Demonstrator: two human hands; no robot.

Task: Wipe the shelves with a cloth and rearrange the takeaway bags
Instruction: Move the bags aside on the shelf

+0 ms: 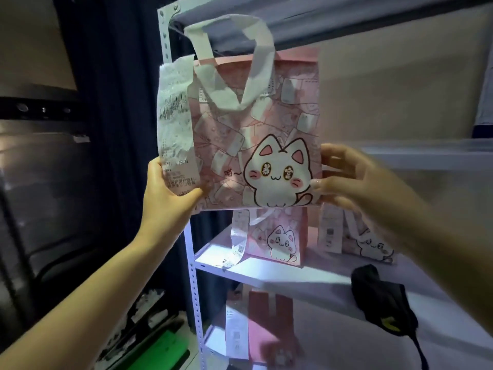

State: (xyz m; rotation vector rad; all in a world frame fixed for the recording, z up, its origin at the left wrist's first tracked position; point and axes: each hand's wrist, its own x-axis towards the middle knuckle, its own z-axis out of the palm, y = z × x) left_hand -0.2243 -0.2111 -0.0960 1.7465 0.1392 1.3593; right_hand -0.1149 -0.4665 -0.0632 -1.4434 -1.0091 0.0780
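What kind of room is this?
Probably a takeaway pickup or storage corner: a white metal shelf rack holds matching pink cat bags, each with a printed receipt attached.

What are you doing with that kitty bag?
A person is holding up a pink takeaway bag with a cartoon cat on it, in front of a white shelf rack. The left hand grips its lower left corner, over the receipt stuck there, and the right hand holds its right edge. Two more cat bags stand on the shelf below, and a black cloth lies there too.
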